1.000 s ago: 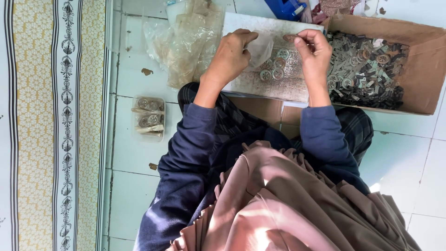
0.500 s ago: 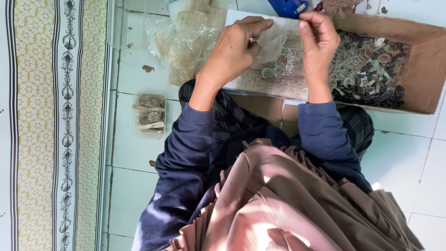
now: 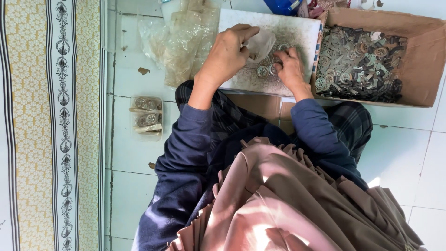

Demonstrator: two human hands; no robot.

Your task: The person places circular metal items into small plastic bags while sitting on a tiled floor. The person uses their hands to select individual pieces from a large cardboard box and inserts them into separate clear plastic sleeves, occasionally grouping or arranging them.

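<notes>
Left hand (image 3: 227,56) pinching crinkly clear bag (image 3: 260,44), right hand (image 3: 289,67) fingering round metal discs (image 3: 263,70) (dusty white board (image 3: 288,28))

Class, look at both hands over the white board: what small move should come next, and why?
Probably the right hand should pinch up one small round metal part and drop it into the small clear plastic bag. The left hand holds that bag just above the white flat board, and the right fingertips rest among the loose parts.
</notes>
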